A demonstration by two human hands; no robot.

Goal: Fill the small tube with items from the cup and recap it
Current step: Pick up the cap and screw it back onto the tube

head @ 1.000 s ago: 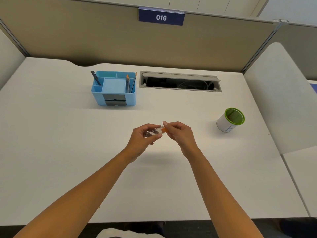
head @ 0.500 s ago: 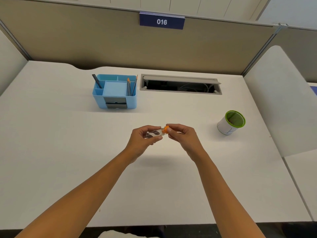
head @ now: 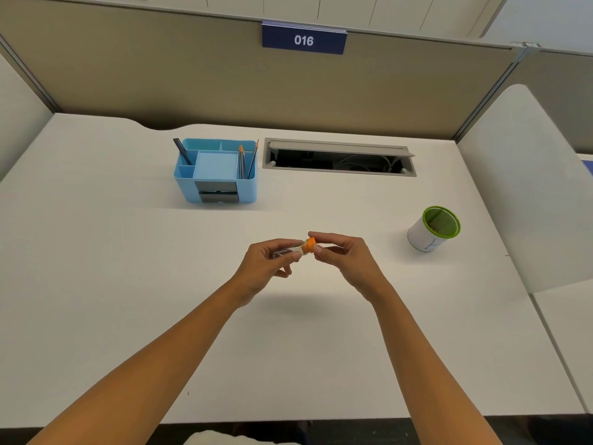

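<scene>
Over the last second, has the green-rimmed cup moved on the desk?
No. The cup sits in the same spot relative to the cable slot; only the camera shifted.

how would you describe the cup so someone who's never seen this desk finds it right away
On the white desk, look right of both hands, near the grey side panel. The cup stands there alone: a small white cylinder, the only thing with a bright green rim.

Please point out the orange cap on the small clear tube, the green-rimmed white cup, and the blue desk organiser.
orange cap [head: 310,245], head view, its side.
green-rimmed white cup [head: 421,235], head view, white wall.
blue desk organiser [head: 247,190], head view, front wall.
</scene>
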